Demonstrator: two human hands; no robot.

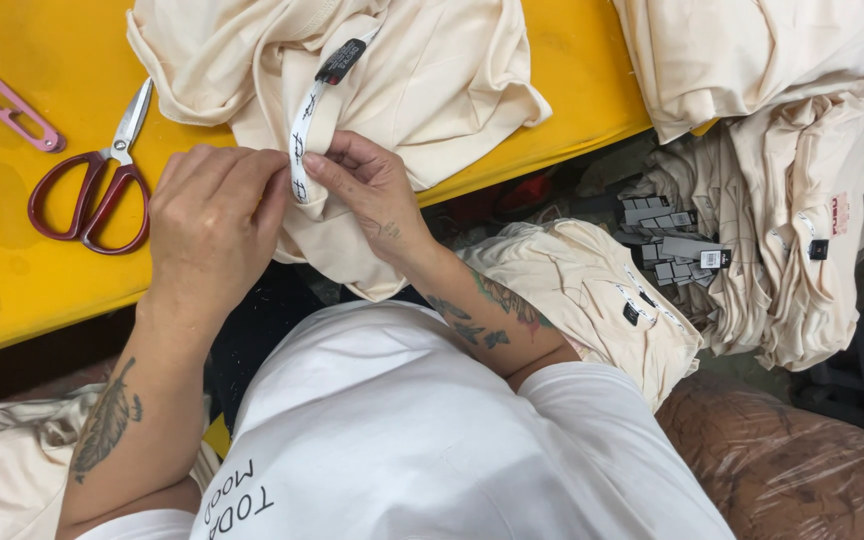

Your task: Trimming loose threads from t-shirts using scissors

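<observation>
From the head camera, the left hand (214,215) and right hand (372,190) meet at the near edge of the yellow bench (42,270), fingers pressed together pinching a white care label (301,150) sewn to a cream garment (422,80) draped over that edge. Red-handled scissors (97,180) lie just left of the left hand, pink thread snips (17,112) farther left.
</observation>
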